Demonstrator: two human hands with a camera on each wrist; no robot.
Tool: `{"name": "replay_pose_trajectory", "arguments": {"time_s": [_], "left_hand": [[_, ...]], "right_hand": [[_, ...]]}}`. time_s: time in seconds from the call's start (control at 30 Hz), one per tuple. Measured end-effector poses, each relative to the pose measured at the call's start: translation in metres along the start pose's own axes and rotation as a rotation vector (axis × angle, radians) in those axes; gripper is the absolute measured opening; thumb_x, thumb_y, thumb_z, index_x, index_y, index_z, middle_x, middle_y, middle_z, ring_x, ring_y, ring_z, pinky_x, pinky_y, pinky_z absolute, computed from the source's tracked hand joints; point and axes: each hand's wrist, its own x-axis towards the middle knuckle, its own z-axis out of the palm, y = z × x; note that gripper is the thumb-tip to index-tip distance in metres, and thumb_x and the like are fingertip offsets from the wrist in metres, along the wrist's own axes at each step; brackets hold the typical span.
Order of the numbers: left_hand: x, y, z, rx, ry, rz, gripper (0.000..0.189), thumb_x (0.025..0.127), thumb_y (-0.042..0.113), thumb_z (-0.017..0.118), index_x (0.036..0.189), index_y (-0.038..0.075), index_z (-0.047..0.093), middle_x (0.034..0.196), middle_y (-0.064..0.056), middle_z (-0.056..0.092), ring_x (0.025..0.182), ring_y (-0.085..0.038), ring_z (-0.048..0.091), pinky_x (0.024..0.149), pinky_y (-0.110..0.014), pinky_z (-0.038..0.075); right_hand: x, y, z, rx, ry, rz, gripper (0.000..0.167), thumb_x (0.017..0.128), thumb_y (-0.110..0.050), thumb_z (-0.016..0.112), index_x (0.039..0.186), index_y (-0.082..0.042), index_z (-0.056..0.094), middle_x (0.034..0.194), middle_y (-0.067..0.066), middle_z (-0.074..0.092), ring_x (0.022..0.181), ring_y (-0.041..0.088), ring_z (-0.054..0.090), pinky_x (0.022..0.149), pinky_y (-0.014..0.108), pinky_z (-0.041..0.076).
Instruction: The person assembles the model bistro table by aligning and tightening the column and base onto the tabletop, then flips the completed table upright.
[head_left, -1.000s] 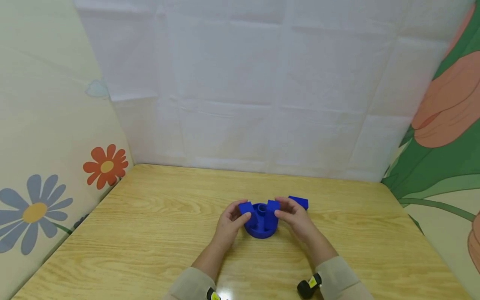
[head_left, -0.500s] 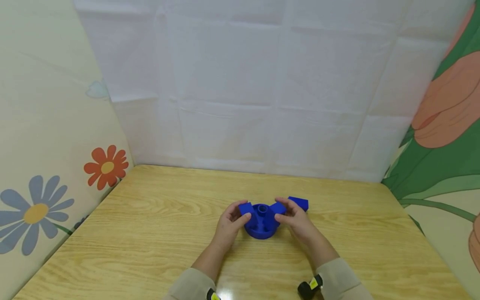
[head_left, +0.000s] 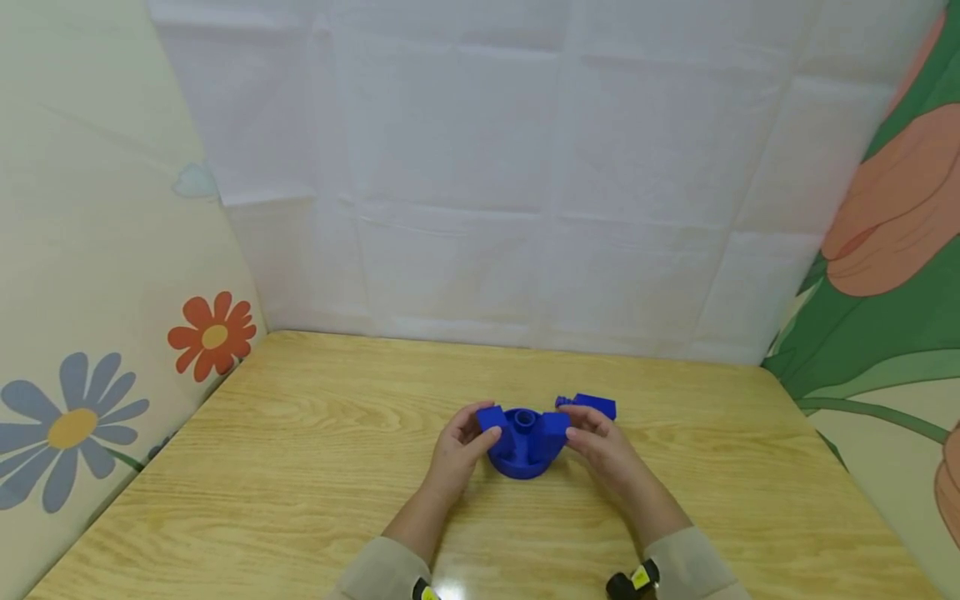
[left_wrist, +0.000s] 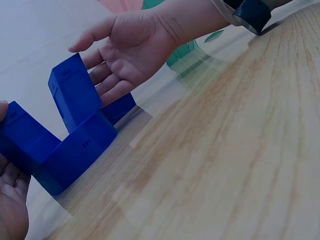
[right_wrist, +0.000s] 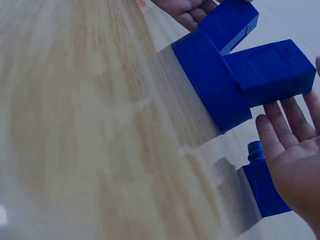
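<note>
A round blue plastic base [head_left: 522, 468] with a hollow central post stands on the table, two blue blocks rising from it. My left hand [head_left: 453, 450] pinches the left block [head_left: 492, 418] between thumb and fingers. Beside the right block [head_left: 556, 425], my right hand [head_left: 606, 450] is held with its fingers loosely spread. In the left wrist view its thumb stands off this block [left_wrist: 77, 95], fingertips close at the outer side. Just beyond the right hand lies a third blue block [head_left: 597, 406] with a ridged, screw-like end [right_wrist: 255, 151].
The wood-grain table [head_left: 337, 417] runs back to a white sheet [head_left: 480, 167]. Flower-patterned panels stand at the left [head_left: 112, 250] and right [head_left: 885, 333]. Each wrist wears a dark strapped device [head_left: 632, 581].
The right block has turned outward on the base. My right hand has loosened from it and shifted right and towards me, uncovering the third block's ridged end. The left hand has stayed put.
</note>
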Motion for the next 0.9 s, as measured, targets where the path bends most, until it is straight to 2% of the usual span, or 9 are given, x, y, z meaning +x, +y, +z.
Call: {"name": "replay_pose_trajectory", "arguments": {"time_s": [0.13,0.3,0.37,0.43,0.57,0.63,0.73,0.83,0.9], "left_hand": [[0.0003,0.0005,0.0002,0.005,0.001,0.006,0.043,0.088,0.0,0.066,0.129,-0.007,0.054,0.125,-0.021,0.063,0.102,-0.003,0.06,0.09,-0.017,0.048],[0.0001,0.0009,0.0003,0.01,-0.002,0.015,0.042,0.088,0.0,0.066,0.129,-0.007,0.055,0.125,-0.021,0.063,0.103,-0.003,0.06,0.09,-0.017,0.048],[0.0,0.0005,0.0001,0.011,-0.003,0.009,0.042,0.088,0.001,0.066,0.129,-0.006,0.055,0.122,-0.018,0.064,0.102,-0.003,0.06,0.089,-0.017,0.048],[0.0003,-0.0003,-0.0003,0.01,-0.007,0.007,0.042,0.088,0.001,0.066,0.129,-0.006,0.055,0.12,-0.013,0.065,0.102,-0.003,0.06,0.089,-0.018,0.049],[0.0009,-0.0019,-0.0005,-0.004,-0.006,-0.005,0.042,0.088,0.001,0.066,0.128,-0.005,0.056,0.117,-0.008,0.066,0.101,-0.004,0.061,0.088,-0.018,0.049],[0.0008,-0.0021,-0.0007,0.002,-0.01,0.004,0.043,0.088,0.001,0.066,0.129,-0.005,0.055,0.118,-0.01,0.066,0.101,-0.004,0.06,0.088,-0.018,0.049],[0.0003,-0.0016,-0.0003,0.006,-0.006,0.01,0.042,0.088,0.001,0.066,0.128,-0.006,0.055,0.119,-0.012,0.065,0.101,-0.004,0.06,0.089,-0.018,0.049],[-0.0005,0.0,0.0003,-0.002,-0.004,0.013,0.042,0.088,0.001,0.066,0.128,-0.006,0.055,0.12,-0.014,0.065,0.102,-0.004,0.06,0.089,-0.017,0.048],[-0.0005,0.0008,0.0008,-0.009,-0.003,0.013,0.042,0.088,0.0,0.066,0.129,-0.006,0.055,0.121,-0.014,0.065,0.102,-0.003,0.06,0.089,-0.017,0.048]], "right_hand": [[-0.0019,0.0022,-0.0014,-0.016,-0.007,0.004,0.038,0.093,-0.004,0.062,0.13,-0.001,0.055,0.11,-0.013,0.061,0.102,0.005,0.054,0.09,0.02,0.05],[-0.0014,0.0029,-0.0002,-0.105,-0.018,0.006,0.052,0.09,-0.01,0.068,0.136,0.006,0.049,0.114,-0.014,0.06,0.1,0.008,0.053,0.083,0.02,0.051],[-0.0009,0.0024,0.0004,-0.134,-0.04,0.009,0.06,0.091,-0.014,0.069,0.14,0.008,0.043,0.119,-0.01,0.058,0.098,0.009,0.053,0.082,0.02,0.05],[0.0003,0.0024,0.0004,-0.148,-0.071,0.002,0.065,0.091,-0.016,0.069,0.143,0.009,0.039,0.128,0.002,0.057,0.098,0.009,0.053,0.083,0.02,0.05],[0.0033,0.0018,-0.0006,-0.171,-0.146,-0.01,0.069,0.094,-0.019,0.066,0.147,0.008,0.032,0.148,0.023,0.042,0.112,0.009,0.05,0.09,0.02,0.046],[0.0046,0.0008,-0.0015,-0.188,-0.179,0.015,0.068,0.096,-0.021,0.063,0.15,0.004,0.03,0.153,0.024,0.036,0.123,0.012,0.047,0.096,0.021,0.044],[0.0062,-0.0008,-0.0031,-0.219,-0.224,0.064,0.066,0.099,-0.025,0.058,0.153,-0.002,0.028,0.155,0.021,0.034,0.137,0.024,0.041,0.106,0.029,0.041],[0.0072,-0.0015,-0.0041,-0.241,-0.257,0.074,0.064,0.101,-0.029,0.054,0.153,-0.002,0.027,0.154,0.022,0.036,0.142,0.034,0.035,0.112,0.038,0.039],[0.0078,-0.0018,-0.004,-0.247,-0.263,0.063,0.064,0.101,-0.03,0.053,0.151,0.0,0.027,0.153,0.024,0.036,0.142,0.037,0.035,0.112,0.04,0.039]]}}
